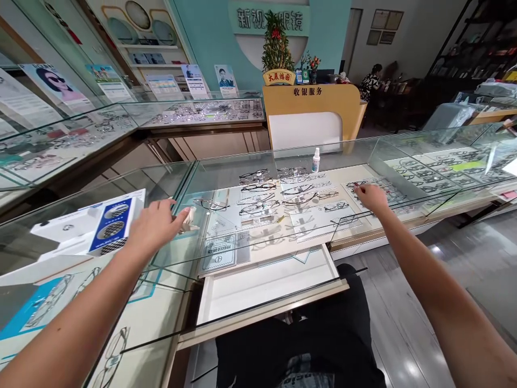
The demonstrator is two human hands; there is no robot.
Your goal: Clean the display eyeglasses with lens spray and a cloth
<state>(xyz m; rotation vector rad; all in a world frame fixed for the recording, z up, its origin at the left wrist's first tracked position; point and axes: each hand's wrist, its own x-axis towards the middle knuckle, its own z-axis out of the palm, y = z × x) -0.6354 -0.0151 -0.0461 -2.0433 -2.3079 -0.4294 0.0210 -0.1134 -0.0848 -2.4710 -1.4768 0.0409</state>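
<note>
My left hand (155, 226) rests on top of the glass counter (226, 172), fingers closed on a small white cloth (189, 220). My right hand (370, 196) reaches into the open display case on the right and pinches a pair of glasses with a reddish frame (357, 185) at its fingertips. Between the hands, rows of eyeglass frames (283, 196) lie on a white display tray (226, 253). Below it, a pulled-out white drawer (262, 285) shows nothing inside.
A white and blue box (111, 223) stands on the counter to my left. A small spray bottle (315, 160) stands on the glass at the back. More glass cases with frames run left and right. A yellow service desk (311, 110) lies behind; a person (371, 81) sits beyond it.
</note>
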